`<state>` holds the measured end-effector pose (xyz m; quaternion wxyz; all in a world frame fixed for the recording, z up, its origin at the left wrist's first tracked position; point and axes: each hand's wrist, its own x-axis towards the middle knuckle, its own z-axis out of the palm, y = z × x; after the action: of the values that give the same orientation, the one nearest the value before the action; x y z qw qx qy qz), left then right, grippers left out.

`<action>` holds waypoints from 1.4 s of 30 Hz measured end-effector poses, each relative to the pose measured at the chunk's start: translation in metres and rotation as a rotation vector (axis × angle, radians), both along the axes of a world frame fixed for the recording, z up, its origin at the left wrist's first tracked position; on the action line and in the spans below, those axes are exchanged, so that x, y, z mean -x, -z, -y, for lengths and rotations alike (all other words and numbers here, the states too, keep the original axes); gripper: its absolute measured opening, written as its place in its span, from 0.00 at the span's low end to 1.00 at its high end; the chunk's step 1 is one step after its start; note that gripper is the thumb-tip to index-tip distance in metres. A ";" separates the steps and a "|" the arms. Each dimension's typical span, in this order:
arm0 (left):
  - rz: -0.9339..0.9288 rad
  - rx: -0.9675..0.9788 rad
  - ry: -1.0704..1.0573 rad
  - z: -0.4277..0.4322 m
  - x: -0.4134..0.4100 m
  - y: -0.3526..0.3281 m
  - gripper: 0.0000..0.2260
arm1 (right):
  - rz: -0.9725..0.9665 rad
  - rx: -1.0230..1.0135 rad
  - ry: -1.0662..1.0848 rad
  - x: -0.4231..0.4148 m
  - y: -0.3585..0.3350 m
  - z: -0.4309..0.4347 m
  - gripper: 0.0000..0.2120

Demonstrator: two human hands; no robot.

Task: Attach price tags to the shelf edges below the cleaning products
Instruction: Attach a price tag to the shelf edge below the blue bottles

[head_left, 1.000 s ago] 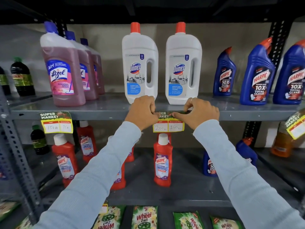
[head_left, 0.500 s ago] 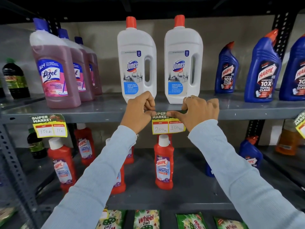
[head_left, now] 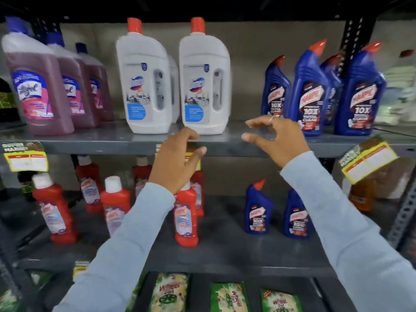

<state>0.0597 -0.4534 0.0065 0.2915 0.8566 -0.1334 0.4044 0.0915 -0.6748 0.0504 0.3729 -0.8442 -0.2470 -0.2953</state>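
Note:
Two white cleaner bottles [head_left: 146, 86] [head_left: 204, 86] stand on the grey upper shelf. On the shelf edge [head_left: 101, 149] below them hangs a yellow price tag [head_left: 189, 155], mostly hidden behind my left hand [head_left: 175, 163], whose fingers are spread over it. My right hand [head_left: 278, 138] hovers in front of the shelf edge to the right of the tag, off it, with fingers apart and nothing in them. Another tag [head_left: 26, 156] hangs under the pink bottles [head_left: 38, 93], and a tilted one [head_left: 369, 161] at the far right.
Blue toilet-cleaner bottles [head_left: 313, 93] stand on the upper shelf right of my right hand. Red bottles [head_left: 185, 217] and small blue bottles [head_left: 258, 210] fill the shelf below. Green detergent packets [head_left: 229, 296] lie on the lowest level. A dark upright post [head_left: 355, 34] rises at the right.
Both hands have released their pinch on the middle tag. My right hand has moved right along the shelf edge and opened; my left hand has spread over the tag. The view has shifted right.

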 end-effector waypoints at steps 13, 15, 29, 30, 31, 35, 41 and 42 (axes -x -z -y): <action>0.024 -0.160 -0.021 0.278 -0.040 0.041 0.18 | -0.185 0.499 0.228 -0.029 -0.016 0.258 0.19; 0.042 -0.156 -0.104 0.295 -0.046 0.037 0.17 | -0.163 0.420 0.172 -0.032 -0.011 0.265 0.16; -0.120 0.005 -0.156 0.310 -0.054 0.015 0.09 | -0.153 0.522 0.347 -0.027 -0.021 0.246 0.10; -0.128 0.008 -0.145 0.309 -0.053 0.013 0.09 | -0.168 0.510 0.333 -0.026 -0.020 0.248 0.10; -0.137 0.000 -0.135 0.307 -0.052 0.012 0.08 | -0.186 0.490 0.307 -0.027 -0.017 0.251 0.10; -0.132 -0.117 -0.130 0.297 -0.047 0.012 0.07 | -0.220 0.453 0.142 -0.033 -0.002 0.266 0.09; -0.092 -0.262 -0.194 0.293 -0.045 0.015 0.09 | -0.047 0.498 0.241 -0.021 0.031 0.262 0.13; -0.090 -0.274 -0.195 0.292 -0.044 0.015 0.10 | -0.014 0.549 0.265 -0.021 0.036 0.261 0.14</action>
<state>0.1041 -0.7458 -0.0083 0.1370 0.9145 -0.0902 0.3699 0.1125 -0.9362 0.0141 0.0907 -0.9403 -0.2029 -0.2578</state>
